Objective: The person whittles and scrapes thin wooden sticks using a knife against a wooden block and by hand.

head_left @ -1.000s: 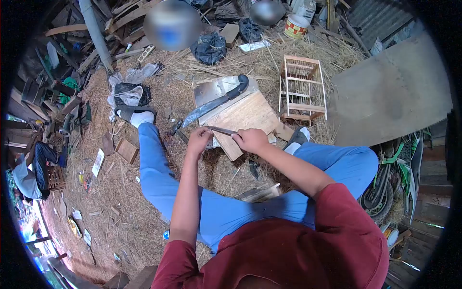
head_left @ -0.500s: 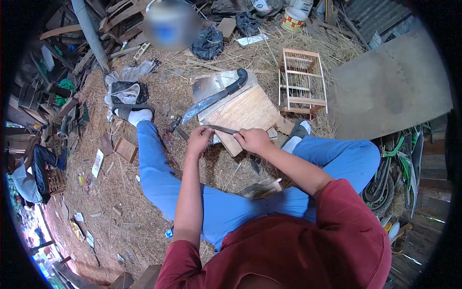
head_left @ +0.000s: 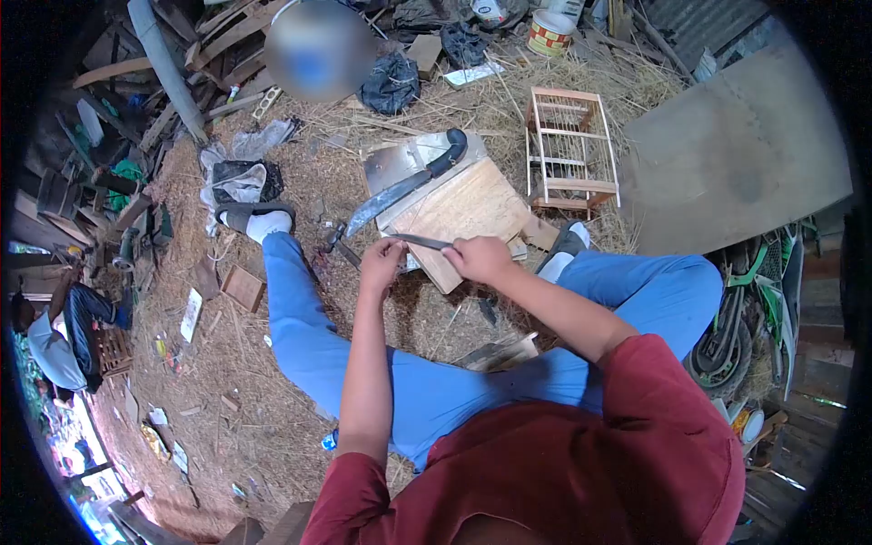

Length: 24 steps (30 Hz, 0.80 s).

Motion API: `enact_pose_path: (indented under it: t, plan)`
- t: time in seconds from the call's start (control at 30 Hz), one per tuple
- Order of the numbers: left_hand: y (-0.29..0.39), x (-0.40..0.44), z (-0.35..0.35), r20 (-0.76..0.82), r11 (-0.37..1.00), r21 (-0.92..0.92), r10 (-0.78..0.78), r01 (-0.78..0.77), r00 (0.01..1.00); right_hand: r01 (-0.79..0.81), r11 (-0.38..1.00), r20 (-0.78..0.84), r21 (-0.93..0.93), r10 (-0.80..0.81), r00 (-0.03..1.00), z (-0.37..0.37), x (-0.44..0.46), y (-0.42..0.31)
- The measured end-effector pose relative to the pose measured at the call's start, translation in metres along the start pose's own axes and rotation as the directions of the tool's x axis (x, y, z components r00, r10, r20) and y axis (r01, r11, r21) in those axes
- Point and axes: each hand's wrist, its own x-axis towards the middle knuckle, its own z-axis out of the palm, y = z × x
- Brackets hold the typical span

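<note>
My right hand (head_left: 481, 261) is closed around the handle of a knife (head_left: 421, 241), whose dark blade points left over the near edge of a wooden board (head_left: 463, 213). Close to the blade's tip, my left hand (head_left: 380, 263) is closed in a pinch; what it holds is too small to make out. A large curved machete (head_left: 391, 202) with a black handle lies on the board and the metal sheet (head_left: 400, 163) beside it. Left of the board, a hammer (head_left: 338, 238) rests on the ground.
A small wooden cage-like frame (head_left: 572, 150) stands right of the board, near a large flat panel (head_left: 736, 163). A small wooden box (head_left: 242, 287) lies by my left leg. A green motorbike (head_left: 754, 300) is at the right. Another person (head_left: 54, 341) sits far left.
Both hands stay near the board with almost the same pose. The whole view has shifted slightly, and the knife has barely moved.
</note>
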Motion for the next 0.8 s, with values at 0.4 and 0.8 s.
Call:
enact_pose_path:
  t: [0.4,0.8]
  plan:
    - [-0.007,-0.001,0.002,-0.026,0.999,0.029,-0.033,0.033,0.999,-0.063,0.998,-0.002,0.017,0.063,0.998,-0.007,0.007,0.005]
    - [0.000,-0.009,0.001,-0.024,0.998,0.067,-0.002,0.003,1.000,-0.077,0.997,-0.012,0.016,0.077,0.997,-0.010,0.005,-0.001]
